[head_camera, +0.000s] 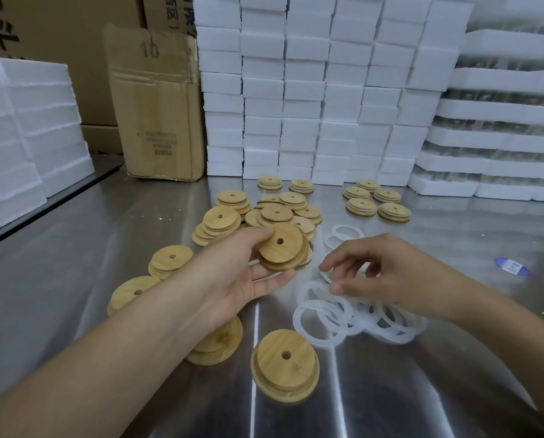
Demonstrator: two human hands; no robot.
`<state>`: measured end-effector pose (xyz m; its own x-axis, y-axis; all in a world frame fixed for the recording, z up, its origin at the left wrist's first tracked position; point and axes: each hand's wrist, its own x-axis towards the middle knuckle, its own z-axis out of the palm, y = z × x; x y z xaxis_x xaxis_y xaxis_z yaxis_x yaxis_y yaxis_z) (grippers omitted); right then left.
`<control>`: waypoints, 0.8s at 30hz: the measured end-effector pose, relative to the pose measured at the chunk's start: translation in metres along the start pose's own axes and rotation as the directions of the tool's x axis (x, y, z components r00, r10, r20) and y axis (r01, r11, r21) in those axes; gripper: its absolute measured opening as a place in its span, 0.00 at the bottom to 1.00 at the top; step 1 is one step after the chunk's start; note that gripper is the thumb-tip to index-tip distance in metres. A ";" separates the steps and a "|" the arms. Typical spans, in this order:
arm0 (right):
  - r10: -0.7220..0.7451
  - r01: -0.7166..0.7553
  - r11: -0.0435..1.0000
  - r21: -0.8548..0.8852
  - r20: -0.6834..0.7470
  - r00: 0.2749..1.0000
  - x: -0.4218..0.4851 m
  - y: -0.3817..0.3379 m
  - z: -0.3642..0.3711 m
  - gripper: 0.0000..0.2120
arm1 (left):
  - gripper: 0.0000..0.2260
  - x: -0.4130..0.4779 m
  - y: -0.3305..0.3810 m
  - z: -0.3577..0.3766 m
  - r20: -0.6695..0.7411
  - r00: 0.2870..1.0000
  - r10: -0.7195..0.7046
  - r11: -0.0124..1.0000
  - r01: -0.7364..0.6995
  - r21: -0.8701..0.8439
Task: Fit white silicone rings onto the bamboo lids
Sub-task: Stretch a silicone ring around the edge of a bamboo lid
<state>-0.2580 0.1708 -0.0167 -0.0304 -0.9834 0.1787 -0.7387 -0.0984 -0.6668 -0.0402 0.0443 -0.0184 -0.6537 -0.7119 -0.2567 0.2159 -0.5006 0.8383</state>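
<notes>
- Several white foam slabs (pixel 27 128), stacked at far left on the brushed steel table (pixel 74 248); beside them, one tall brown cardboard carton (pixel 160 115).
- Loose heap of round bamboo lids with centre holes (pixel 223 216), no rings on them, mid-table.
- Our left hand (pixel 232 279): thumb on top, fingers beneath, gripping one round bamboo lid (pixel 283 246) at the heap's near edge, stepped face up.
- Our right hand (pixel 390 273): thumb and forefinger pinching one white silicone ring (pixel 325 275), just above the tangle of spare white rings (pixel 343 320).
- To fit it well, we judge: shake off any clinging neighbour, hook the ring over the step's near edge, then walk it round until it lies flat and untwisted.
- Five ringed lids (pixel 376 202), set apart toward the right, near the wall of white foam boxes (pixel 327 90).
</notes>
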 end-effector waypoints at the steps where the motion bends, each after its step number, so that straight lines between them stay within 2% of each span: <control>1: 0.002 -0.002 1.000 -0.011 0.007 1.000 0.000 -0.001 0.000 0.10 | 0.10 0.000 0.000 0.000 -0.003 1.000 0.001 1.000 -0.001 0.003; 4: 0.028 -0.025 0.997 -0.079 0.030 0.999 -0.001 -0.003 0.001 0.11 | 0.10 -0.001 0.000 0.000 -0.002 1.000 -0.007 1.000 0.007 0.008; 6: 0.016 -0.018 0.994 -0.112 -0.014 1.000 -0.002 -0.004 0.004 0.11 | 0.11 -0.001 0.000 0.000 0.001 1.000 -0.007 1.000 0.007 0.009; 8: -0.017 -0.001 0.993 -0.115 -0.151 0.988 -0.002 -0.007 0.003 0.11 | 0.10 0.000 0.000 0.000 0.004 1.000 0.007 1.000 -0.007 0.012; 10: -0.066 0.021 0.990 -0.142 -0.319 0.945 -0.003 -0.011 -0.001 0.11 | 0.10 0.000 0.000 -0.001 0.011 1.000 0.025 0.999 -0.025 0.019; 12: -0.130 0.079 0.987 -0.141 -0.397 0.909 -0.004 -0.018 -0.003 0.11 | 0.10 0.000 -0.001 -0.001 0.026 0.999 0.042 0.998 -0.043 0.034; 18: -0.161 0.217 0.970 0.106 -0.390 0.907 -0.006 -0.032 0.005 0.08 | 0.12 0.000 -0.006 0.002 0.097 0.992 0.084 0.978 -0.100 0.183; 24: -0.113 0.188 0.974 0.128 -0.443 0.889 -0.004 -0.030 0.015 0.07 | 0.14 -0.009 -0.007 0.012 0.233 0.971 0.055 0.970 -0.107 0.218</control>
<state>-0.2253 0.1757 -0.0082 -0.2417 -0.7959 0.5551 -0.6387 -0.3002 -0.7085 -0.0442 0.0603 -0.0162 -0.7918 -0.6039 -0.0916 0.1209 -0.3019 0.9457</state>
